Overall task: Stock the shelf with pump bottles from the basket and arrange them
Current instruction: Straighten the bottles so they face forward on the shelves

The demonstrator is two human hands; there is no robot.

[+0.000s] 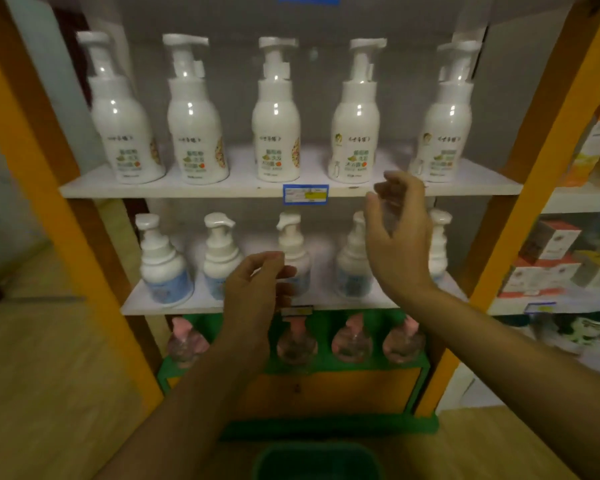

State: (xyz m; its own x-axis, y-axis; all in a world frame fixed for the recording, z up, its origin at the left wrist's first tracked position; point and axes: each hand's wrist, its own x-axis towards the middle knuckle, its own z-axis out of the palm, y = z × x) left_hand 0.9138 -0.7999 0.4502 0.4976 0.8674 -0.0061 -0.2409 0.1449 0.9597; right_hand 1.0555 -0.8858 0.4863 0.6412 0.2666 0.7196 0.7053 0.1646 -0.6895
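Several tall white pump bottles (275, 116) stand in a row on the upper shelf (222, 190). The middle shelf (174, 304) carries several shorter white bottles with blue labels (163, 261). My left hand (257, 289) hovers in front of the middle shelf, fingers loosely curled, holding nothing. My right hand (400, 237) is raised between the two shelves, fingers relaxed and empty, covering part of a short bottle (352, 265). A dark green basket (317, 460) sits at the bottom edge of the view.
Pink-capped clear bottles (352, 341) stand on the green bottom tier (326, 368). Orange uprights (49, 202) frame the unit. A neighbouring shelf on the right holds boxes (548, 258). A blue price tag (305, 194) is fixed to the upper shelf edge.
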